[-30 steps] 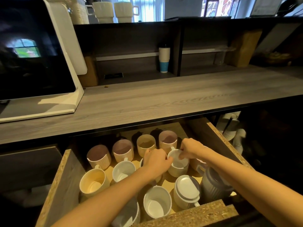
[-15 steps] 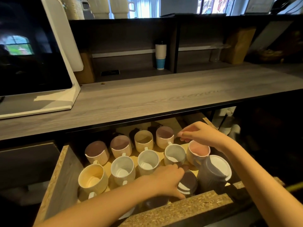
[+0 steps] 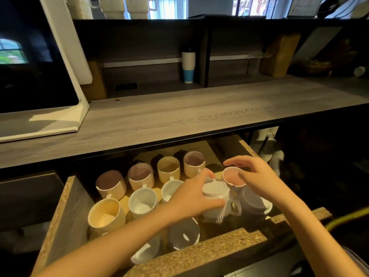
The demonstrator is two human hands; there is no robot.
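Note:
An open drawer point(image 3: 65, 208) under the counter holds several ribbed mugs, white, cream and pinkish. My left hand point(image 3: 191, 196) grips a white ribbed mug point(image 3: 216, 198), lifted and tilted above the drawer's right side, its handle toward me. My right hand point(image 3: 257, 178) hovers over a pink-lined mug point(image 3: 231, 175) at the drawer's right, fingers spread and loosely bent, the fingertips at its rim. A grey upturned mug point(image 3: 252, 202) lies partly hidden under my right wrist.
A grey wooden counter point(image 3: 179, 114) runs above the drawer. A white-framed screen point(image 3: 36, 62) stands at its left. A white and blue cup stack point(image 3: 188, 66) sits on the back shelf. Chipboard drawer front point(image 3: 199, 254) lies near me. Stacked white items point(image 3: 267, 140) show right of the drawer.
My left hand has taken a white mug from the drawer's front and raised it up and to the right. My right hand moved down over the pink-lined mug.

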